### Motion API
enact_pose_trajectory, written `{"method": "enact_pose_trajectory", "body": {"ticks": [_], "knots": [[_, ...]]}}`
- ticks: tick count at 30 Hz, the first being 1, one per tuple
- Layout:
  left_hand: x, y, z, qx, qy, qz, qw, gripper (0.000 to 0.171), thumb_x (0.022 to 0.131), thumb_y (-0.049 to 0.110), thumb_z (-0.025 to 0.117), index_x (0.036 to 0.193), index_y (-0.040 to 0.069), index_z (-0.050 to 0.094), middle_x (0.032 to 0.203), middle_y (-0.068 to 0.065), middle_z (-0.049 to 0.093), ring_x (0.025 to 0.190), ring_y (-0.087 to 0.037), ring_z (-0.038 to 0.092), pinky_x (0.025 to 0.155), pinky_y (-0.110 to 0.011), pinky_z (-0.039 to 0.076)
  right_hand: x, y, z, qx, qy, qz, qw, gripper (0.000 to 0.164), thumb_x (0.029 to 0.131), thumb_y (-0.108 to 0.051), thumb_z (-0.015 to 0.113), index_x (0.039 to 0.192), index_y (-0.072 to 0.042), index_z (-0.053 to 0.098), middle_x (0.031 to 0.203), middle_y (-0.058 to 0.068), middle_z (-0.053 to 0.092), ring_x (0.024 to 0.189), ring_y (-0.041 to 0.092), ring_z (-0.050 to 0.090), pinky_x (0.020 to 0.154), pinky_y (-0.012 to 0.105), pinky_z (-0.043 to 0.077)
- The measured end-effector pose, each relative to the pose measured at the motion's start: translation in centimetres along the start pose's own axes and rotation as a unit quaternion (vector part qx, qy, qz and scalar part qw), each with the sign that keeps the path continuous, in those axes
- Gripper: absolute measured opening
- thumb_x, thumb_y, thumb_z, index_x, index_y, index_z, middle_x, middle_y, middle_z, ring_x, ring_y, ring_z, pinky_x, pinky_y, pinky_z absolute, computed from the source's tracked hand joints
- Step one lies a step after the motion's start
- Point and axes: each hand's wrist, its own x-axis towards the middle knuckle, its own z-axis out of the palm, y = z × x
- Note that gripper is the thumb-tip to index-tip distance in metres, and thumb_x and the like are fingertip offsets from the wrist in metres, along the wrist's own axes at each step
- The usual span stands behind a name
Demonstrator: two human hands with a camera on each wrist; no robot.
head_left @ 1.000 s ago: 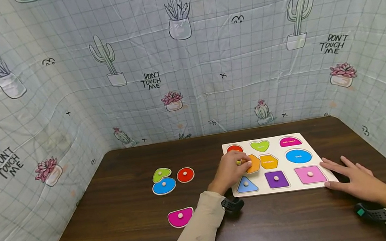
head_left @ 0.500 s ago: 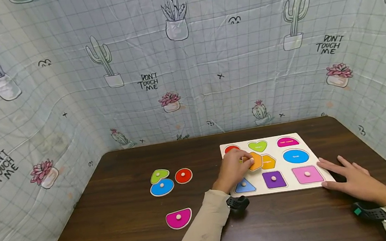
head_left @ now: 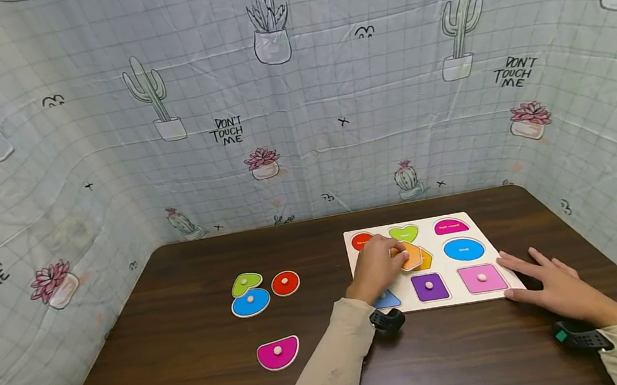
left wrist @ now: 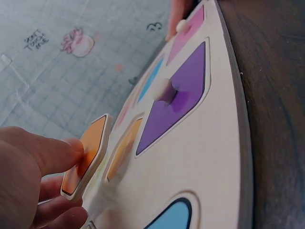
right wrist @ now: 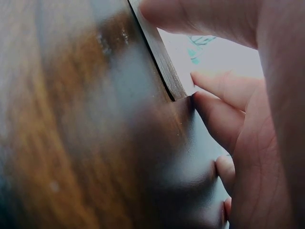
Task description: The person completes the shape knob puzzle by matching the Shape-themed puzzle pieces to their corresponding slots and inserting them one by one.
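Note:
My left hand (head_left: 374, 269) pinches an orange hexagon puzzle piece (head_left: 412, 257) just above the white shape board (head_left: 454, 290). In the left wrist view the hexagon piece (left wrist: 88, 155) is tilted, apart from the board. Beneath it, the printed hexagon recess (head_left: 427, 259) is partly covered. At the board's right edge rests my right hand (head_left: 553, 285), fingers spread and fairly straight, thumb and index touching the edge. A purple square (head_left: 437, 293), a pink rectangle (head_left: 493, 282) and a blue triangle (head_left: 387, 301), partly behind the left hand, sit in the front row.
Loose knobbed pieces lie on the brown table (head_left: 187, 333) to the left: a green heart (head_left: 239, 287) touching a blue oval (head_left: 258, 305), a red circle (head_left: 290, 286) and a magenta half round (head_left: 287, 354). A patterned cloth (head_left: 317, 172) rises behind the table.
My left hand has carried the hexagon slightly right, so it now overlaps the printed hexagon recess. The head view has shifted a little. My right hand stays at the board's edge.

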Motion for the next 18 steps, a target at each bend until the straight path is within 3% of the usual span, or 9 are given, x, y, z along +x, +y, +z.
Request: {"method": "enact_pose_trajectory", "body": {"ticks": [11,18], "knots": [[0.8,0.2,0.7,0.015,-0.001,0.011,0.9998,0.008,0.090,0.025,0.076,0.093,0.020,0.081,0.093,0.005,0.067,0.090,-0.008,0.059,0.077,-0.017,0.047,0.0,-0.1,-0.2,0.008,0.009,-0.012,1.000,0.076,0.091,-0.043,0.069,0.152,-0.008,0.041,0.152,0.029,0.038,0.140,0.062,0.015,0.101,0.078,0.009],[1.0,0.8,1.2,0.020,-0.013,0.006,0.9997,0.007,0.090,0.024,0.076,0.092,0.019,0.081,0.092,0.006,0.065,0.090,-0.008,0.059,0.080,-0.018,0.048,-0.1,-0.2,-0.1,0.010,0.007,-0.010,1.000,0.076,0.091,-0.043,0.069,0.152,-0.009,0.041,0.152,0.028,0.037,0.139,0.062,0.015,0.100,0.078,0.010]]}}
